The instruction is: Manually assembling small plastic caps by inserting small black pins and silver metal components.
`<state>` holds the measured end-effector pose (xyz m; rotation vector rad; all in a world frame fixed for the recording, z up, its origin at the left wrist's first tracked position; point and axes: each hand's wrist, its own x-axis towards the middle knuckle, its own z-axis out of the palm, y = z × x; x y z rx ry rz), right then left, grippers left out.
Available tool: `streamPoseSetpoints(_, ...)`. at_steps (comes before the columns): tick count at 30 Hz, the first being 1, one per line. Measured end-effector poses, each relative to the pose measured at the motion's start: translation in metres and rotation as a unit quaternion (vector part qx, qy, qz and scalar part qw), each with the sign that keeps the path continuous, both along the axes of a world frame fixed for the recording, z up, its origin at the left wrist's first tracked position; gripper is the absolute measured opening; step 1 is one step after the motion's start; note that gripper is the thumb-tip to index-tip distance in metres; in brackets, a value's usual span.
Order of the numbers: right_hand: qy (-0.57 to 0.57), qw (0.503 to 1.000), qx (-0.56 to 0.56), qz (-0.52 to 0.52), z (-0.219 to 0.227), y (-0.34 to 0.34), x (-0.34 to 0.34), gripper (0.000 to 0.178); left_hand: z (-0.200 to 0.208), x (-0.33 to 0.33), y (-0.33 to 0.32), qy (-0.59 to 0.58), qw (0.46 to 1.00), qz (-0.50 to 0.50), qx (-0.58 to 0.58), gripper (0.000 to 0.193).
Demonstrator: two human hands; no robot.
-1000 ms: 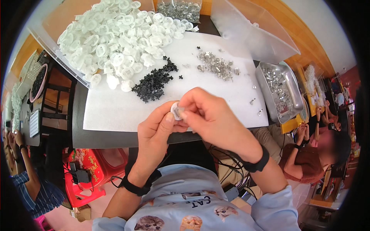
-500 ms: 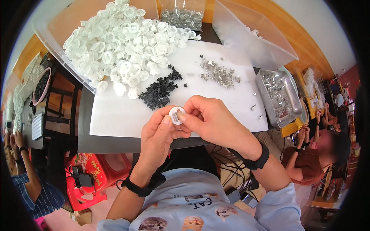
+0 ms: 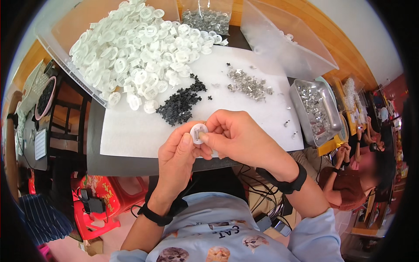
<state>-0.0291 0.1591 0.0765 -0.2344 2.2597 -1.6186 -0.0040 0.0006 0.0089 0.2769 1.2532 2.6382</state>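
Note:
Between my two hands is a round white plastic piece (image 3: 199, 132) with a small rectangular recess in its face. My left hand (image 3: 176, 150) pinches it by its lower left edge, thumb in front. On its right side, my right hand (image 3: 229, 134) presses thumb and fingers against it; whether a smaller part sits under that thumb is hidden. Just beyond my hands lies a heap of small black cross-shaped pieces (image 3: 179, 106). A large pile of similar white plastic pieces (image 3: 131, 56) spills from the far left. Small shiny metal pieces (image 3: 248, 84) lie at the far right of the white sheet (image 3: 131, 133).
On the right, a metal tray (image 3: 321, 139) holds more metal pieces. A clear plastic bin (image 3: 288, 48) stands at the back beside a bag of metal parts (image 3: 206, 22). A red stool (image 3: 98, 196) is at lower left. Other people work on both sides.
The white piece has turned slightly in my fingers, and my right thumb has shifted toward its lower right edge. At far left, a person's arm has moved up.

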Motion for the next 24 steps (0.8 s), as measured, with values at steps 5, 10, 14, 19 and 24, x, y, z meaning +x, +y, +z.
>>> streamPoseSetpoints(5,0.005,0.999,-0.040,-0.009,-0.008,-0.002,0.000,0.022,0.003,0.000,0.005,0.002,1.000,0.017,-0.021,0.037)
streamPoseSetpoints(10,-0.043,0.997,-0.055,-0.013,-0.010,0.001,0.003,0.023,0.000,0.000,0.006,0.010,0.999,0.020,-0.041,0.037)
streamPoseSetpoints(14,0.051,0.997,0.047,0.030,0.016,0.022,-0.011,0.022,0.001,0.002,0.000,-0.003,1.000,0.006,-0.014,0.036)
streamPoseSetpoints(19,0.327,0.901,0.266,0.105,0.009,0.037,-0.054,0.010,0.002,0.004,0.003,-0.034,0.999,0.014,-0.031,0.034)
streamPoseSetpoints(24,0.350,0.856,0.348,0.153,-0.008,0.028,-0.077,0.012,0.002,0.002,0.002,-0.036,0.999,0.007,-0.027,0.033)
